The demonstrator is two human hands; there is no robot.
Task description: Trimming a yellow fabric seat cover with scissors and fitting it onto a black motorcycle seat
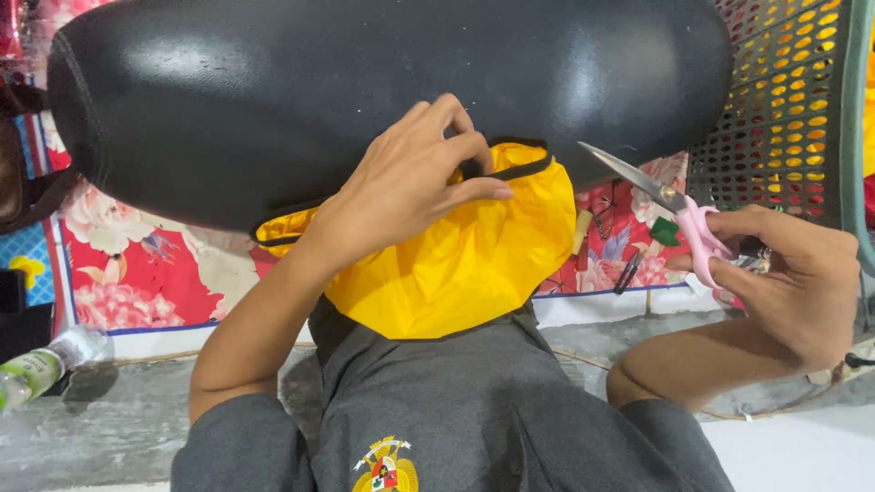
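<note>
A large black cushioned seat (301, 91) fills the top of the view. A yellow fabric cover (474, 255) with a black trim hangs from its lower edge over my lap. My left hand (410, 178) pinches the black trim of the yellow cover against the seat. My right hand (784, 273) holds pink-handled scissors (670, 205) at the right, blades pointing up-left toward the seat's edge, apart from the fabric.
A red floral mat (137, 264) lies on the floor below the seat. A perforated plastic basket (784, 100) stands at the upper right. A clear plastic bottle (41, 364) lies at the left. Small tools (629, 269) rest on the mat near the scissors.
</note>
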